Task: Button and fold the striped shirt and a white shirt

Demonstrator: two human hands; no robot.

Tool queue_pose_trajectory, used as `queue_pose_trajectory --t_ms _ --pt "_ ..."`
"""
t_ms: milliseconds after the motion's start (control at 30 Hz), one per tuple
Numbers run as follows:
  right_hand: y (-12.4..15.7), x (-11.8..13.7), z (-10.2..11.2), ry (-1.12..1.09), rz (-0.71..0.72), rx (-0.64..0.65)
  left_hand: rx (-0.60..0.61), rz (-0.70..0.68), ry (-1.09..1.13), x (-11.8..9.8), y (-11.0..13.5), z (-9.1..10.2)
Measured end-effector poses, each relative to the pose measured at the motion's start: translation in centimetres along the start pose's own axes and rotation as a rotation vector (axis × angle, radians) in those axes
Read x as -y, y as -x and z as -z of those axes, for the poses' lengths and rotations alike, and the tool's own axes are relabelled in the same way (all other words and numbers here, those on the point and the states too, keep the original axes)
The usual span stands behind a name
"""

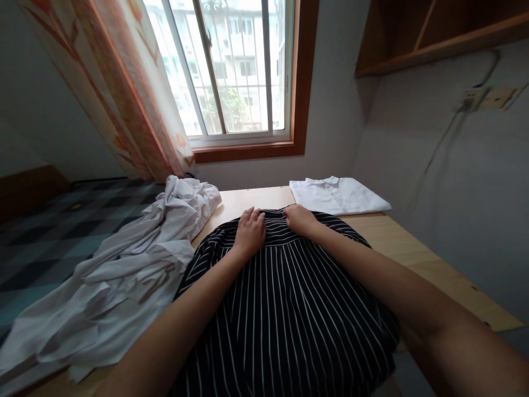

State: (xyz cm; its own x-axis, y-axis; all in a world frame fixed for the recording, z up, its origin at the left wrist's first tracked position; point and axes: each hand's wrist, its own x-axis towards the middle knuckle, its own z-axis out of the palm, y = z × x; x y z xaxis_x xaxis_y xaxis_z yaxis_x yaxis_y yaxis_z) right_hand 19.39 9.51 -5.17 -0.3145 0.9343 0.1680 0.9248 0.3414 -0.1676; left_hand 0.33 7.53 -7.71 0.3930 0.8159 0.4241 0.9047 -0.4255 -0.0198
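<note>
Black, white-striped garment (285,309) lay spread on the wooden tabletop (413,248), my left hand (249,231) flat and open, apparently smoothing it, my right hand (300,219) curled at its far edge, grip unclear.

No writing, label, brand or number can be read anywhere. The crumpled white cloth (124,275) at the left edge of the table (413,245) bears a few faint brownish marks, too blurred to tell whether they are letters. The striped garment (281,309) in the middle of the table shows only its thin white lines.
</note>
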Motion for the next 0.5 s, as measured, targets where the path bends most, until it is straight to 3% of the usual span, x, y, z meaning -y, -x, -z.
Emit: queue_pose_trajectory --t_ms 100,267,367,500 --pt "2.4 1.5 -1.9 -0.012 -0.028 0.118 0.056 -0.064 0.008 -0.6 1.7 -0.9" --pt "5.0 1.8 -4.7 -0.146 -0.092 0.126 0.3 0.092 0.032 0.3 3.1 -1.2" --pt "6.0 1.8 -4.9 -0.171 -0.068 0.088 0.328 0.064 0.047 0.9 3.7 -0.7" --pt "7.0 1.5 -4.5 -0.164 -0.005 0.131 0.319 0.018 0.081 1.5 4.2 -0.4"
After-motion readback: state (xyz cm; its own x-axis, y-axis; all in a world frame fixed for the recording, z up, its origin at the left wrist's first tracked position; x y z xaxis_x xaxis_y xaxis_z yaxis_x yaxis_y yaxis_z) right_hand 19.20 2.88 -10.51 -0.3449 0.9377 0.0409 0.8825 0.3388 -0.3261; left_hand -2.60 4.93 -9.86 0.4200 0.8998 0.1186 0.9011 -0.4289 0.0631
